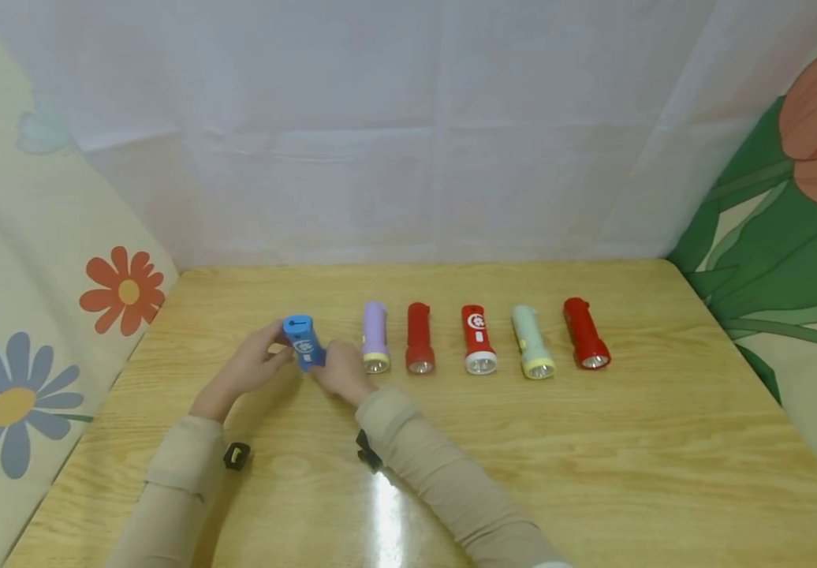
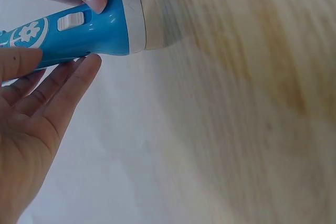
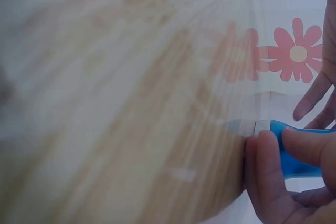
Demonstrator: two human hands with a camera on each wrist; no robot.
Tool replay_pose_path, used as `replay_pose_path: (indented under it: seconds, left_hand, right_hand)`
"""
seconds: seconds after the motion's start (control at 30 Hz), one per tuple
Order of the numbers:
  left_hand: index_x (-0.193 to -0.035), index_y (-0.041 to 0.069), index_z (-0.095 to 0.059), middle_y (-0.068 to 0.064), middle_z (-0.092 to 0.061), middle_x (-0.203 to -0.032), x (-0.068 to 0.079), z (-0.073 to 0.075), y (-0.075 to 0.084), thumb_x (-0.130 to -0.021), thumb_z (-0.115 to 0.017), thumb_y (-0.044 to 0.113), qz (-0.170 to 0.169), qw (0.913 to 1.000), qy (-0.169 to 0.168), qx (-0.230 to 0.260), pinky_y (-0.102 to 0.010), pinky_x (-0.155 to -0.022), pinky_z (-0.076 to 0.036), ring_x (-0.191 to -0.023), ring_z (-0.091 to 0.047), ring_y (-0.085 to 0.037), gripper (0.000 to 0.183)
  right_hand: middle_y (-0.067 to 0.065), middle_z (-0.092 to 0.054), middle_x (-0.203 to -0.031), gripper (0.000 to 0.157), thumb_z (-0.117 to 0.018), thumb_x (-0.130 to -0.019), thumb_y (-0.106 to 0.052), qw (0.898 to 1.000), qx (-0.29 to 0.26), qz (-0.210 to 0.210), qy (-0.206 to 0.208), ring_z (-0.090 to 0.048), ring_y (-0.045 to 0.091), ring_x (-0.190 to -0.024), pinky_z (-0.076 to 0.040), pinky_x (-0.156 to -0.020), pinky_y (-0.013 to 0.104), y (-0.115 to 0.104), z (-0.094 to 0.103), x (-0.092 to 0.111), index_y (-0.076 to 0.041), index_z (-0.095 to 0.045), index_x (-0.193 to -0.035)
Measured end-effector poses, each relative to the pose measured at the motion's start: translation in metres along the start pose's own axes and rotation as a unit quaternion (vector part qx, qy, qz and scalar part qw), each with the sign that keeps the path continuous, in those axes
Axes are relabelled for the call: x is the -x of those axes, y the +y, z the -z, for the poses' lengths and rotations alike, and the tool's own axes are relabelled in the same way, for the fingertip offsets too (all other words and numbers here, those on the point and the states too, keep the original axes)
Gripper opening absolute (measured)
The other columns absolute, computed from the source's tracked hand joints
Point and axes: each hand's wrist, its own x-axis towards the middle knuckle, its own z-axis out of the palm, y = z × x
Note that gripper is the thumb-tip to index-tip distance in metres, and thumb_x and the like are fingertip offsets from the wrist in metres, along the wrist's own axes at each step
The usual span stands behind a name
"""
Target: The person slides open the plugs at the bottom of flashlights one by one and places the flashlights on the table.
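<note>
A blue flashlight (image 1: 306, 349) with a white flower mark and a white switch stands upright on its white-rimmed head at the left of the table. My left hand (image 1: 245, 367) holds its upper body, thumb on one side and fingers on the other in the left wrist view. Low down, near the head, my right hand (image 1: 343, 369) pinches the blue body between thumb and fingers. In the right wrist view, the right fingers hide part of the white rim. Just right of that hand lies a purple flashlight (image 1: 374, 325) with a yellow rim.
Further right, a dark red flashlight (image 1: 419, 335), a red one with a white rim (image 1: 481, 362), a mint one (image 1: 531, 339) and another red one (image 1: 584, 331) lie in a row, lenses toward me. A white cloth (image 1: 408, 158) hangs behind the wooden table (image 1: 593, 473).
</note>
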Motion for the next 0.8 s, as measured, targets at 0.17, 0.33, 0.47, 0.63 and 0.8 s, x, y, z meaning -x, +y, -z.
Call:
replay_pose_path:
  seconds: [0.17,0.33,0.47,0.63,0.8]
  left_hand:
    - [-0.124,-0.002,-0.044,-0.017,-0.060,-0.101,-0.001,0.001,0.001,-0.087,-0.057,0.001,0.006,0.9999,-0.011,0.003,-0.044,-0.078,-0.051,-0.096,-0.056,-0.034,0.039]
    - [-0.120,-0.003,-0.048,-0.016,-0.063,-0.096,-0.002,0.003,0.000,-0.086,-0.059,0.001,-0.020,0.9998,-0.001,-0.004,-0.042,-0.074,-0.052,-0.091,-0.059,-0.033,0.036]
    - [-0.119,-0.004,-0.049,-0.018,-0.064,-0.096,-0.003,0.004,0.001,-0.085,-0.060,0.000,-0.029,0.9995,0.001,-0.007,-0.044,-0.073,-0.052,-0.089,-0.059,-0.033,0.036]
    - [-0.120,-0.004,-0.050,-0.020,-0.063,-0.099,-0.003,0.006,-0.001,-0.085,-0.060,0.000,-0.027,0.9996,-0.004,-0.004,-0.043,-0.074,-0.052,-0.091,-0.060,-0.035,0.036]
    - [-0.125,-0.004,-0.046,-0.023,-0.060,-0.106,0.000,0.013,0.001,-0.086,-0.054,-0.006,-0.007,1.0000,-0.004,0.001,-0.044,-0.075,-0.051,-0.095,-0.058,-0.038,0.039]
  right_hand:
    - [0.003,-0.053,-0.063,0.025,-0.070,-0.079,-0.023,1.000,0.005,0.000,0.004,-0.049,0.014,-0.051,-0.041,-0.047,0.021,0.001,-0.001,-0.001,-0.001,-0.059,-0.082]
    - [0.005,-0.060,-0.074,0.028,-0.072,-0.077,-0.023,0.999,0.017,0.019,0.023,-0.055,0.015,-0.063,-0.045,-0.057,0.023,0.002,-0.003,-0.002,-0.001,-0.061,-0.091]
    - [0.008,-0.064,-0.093,0.036,-0.074,-0.075,-0.019,0.998,0.014,0.036,0.040,-0.059,0.020,-0.084,-0.048,-0.076,0.028,0.002,-0.003,-0.003,-0.001,-0.062,-0.103]
    - [0.008,-0.064,-0.104,0.043,-0.075,-0.074,-0.018,0.998,0.008,0.042,0.042,-0.059,0.020,-0.095,-0.045,-0.086,0.029,0.002,-0.003,-0.003,-0.003,-0.060,-0.112]
    - [0.008,-0.065,-0.103,0.043,-0.075,-0.074,-0.020,0.998,0.013,0.043,0.041,-0.059,0.020,-0.094,-0.046,-0.085,0.029,0.001,-0.002,-0.004,-0.003,-0.060,-0.111]
